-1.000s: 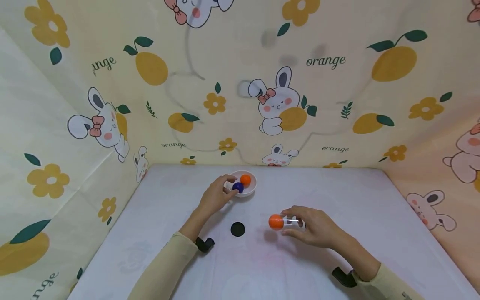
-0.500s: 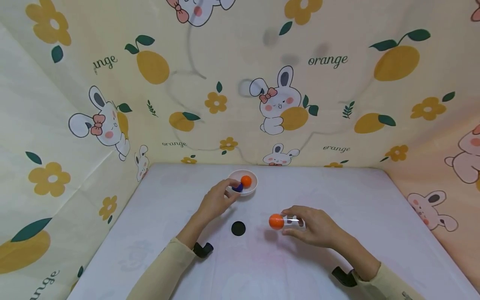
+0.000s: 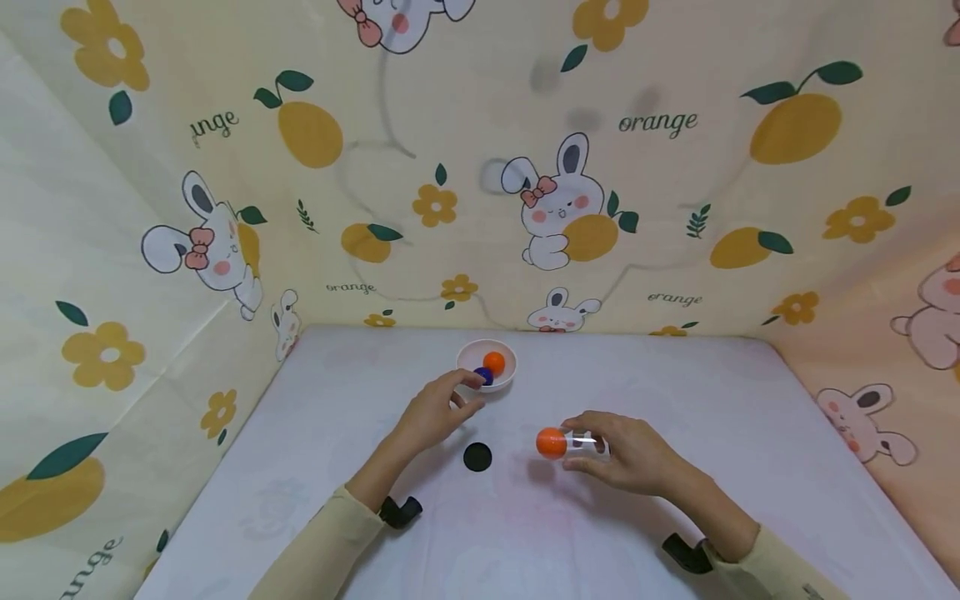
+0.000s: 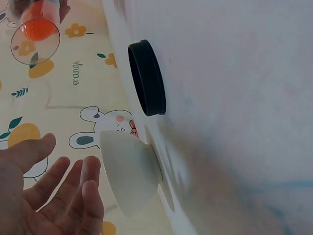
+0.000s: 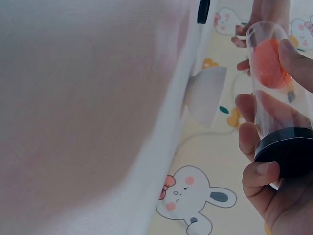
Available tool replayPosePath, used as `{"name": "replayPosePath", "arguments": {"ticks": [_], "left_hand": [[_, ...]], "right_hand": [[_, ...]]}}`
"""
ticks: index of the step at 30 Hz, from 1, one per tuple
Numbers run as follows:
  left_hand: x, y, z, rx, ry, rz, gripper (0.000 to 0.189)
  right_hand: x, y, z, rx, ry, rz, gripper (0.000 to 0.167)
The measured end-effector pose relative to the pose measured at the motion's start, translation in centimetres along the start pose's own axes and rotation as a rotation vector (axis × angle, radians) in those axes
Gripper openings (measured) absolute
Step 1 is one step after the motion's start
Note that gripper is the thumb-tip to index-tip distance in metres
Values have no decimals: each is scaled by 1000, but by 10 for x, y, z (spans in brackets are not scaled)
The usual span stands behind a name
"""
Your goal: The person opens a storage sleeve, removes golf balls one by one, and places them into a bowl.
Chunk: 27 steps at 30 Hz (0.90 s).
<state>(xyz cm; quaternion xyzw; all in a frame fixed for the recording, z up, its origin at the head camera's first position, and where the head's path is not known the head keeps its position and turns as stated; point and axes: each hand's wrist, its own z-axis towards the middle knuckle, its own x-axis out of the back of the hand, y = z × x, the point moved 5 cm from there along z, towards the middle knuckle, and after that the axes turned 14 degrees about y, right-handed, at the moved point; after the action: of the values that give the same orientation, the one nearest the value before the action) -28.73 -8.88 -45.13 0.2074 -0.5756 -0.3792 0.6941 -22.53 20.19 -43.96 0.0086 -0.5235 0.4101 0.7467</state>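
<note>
My left hand [image 3: 437,414] hovers just in front of a small white bowl [image 3: 463,355], its fingers loosely spread around nothing. Inside the bowl lie a dark blue ball [image 3: 487,376] and an orange ball [image 3: 493,362]; the fingertips overlap the blue one in the head view. Curled fingers and thumb of my right hand [image 3: 637,450] hold a clear plastic tube [image 3: 587,443] on its side, mouth toward the left. Another orange ball [image 5: 272,63] sits within the tube near its mouth. A black cap [image 5: 288,152] closes the tube's other end.
On the white-covered table [image 3: 660,383], a round black lid [image 3: 477,457] lies between the hands, hollow side up. A patterned cloth [image 3: 420,108] with rabbits and oranges rises behind the table and along both sides. Each wrist wears a black camera mount.
My left hand has drawn back from the bowl toward me, leaving the blue ball inside. The right hand keeps holding the tube almost still.
</note>
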Motion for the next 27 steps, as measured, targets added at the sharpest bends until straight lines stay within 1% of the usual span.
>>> {"name": "replayPosePath", "arguments": {"ticks": [3,5,9,13,19,27], "left_hand": [[0,1,-4,11,-34,-18,39],[-1,2,-7,7,-63,-30,40],[-2,5,-11,-33,-107,-46,44],[-3,8,-14,-64,-130,-60,42],[-7,12,-20,-71,-167,-95,45],[-12,18,-25,-98,-210,-135,45]], "right_hand": [[-1,-1,1,-1,-3,2,46],[-2,-1,1,-2,-2,0,46],[-2,-1,1,4,3,-2,45],[-2,-2,2,8,5,-1,46],[0,-2,3,8,11,-1,45],[0,-3,5,-10,-3,-9,48]]}}
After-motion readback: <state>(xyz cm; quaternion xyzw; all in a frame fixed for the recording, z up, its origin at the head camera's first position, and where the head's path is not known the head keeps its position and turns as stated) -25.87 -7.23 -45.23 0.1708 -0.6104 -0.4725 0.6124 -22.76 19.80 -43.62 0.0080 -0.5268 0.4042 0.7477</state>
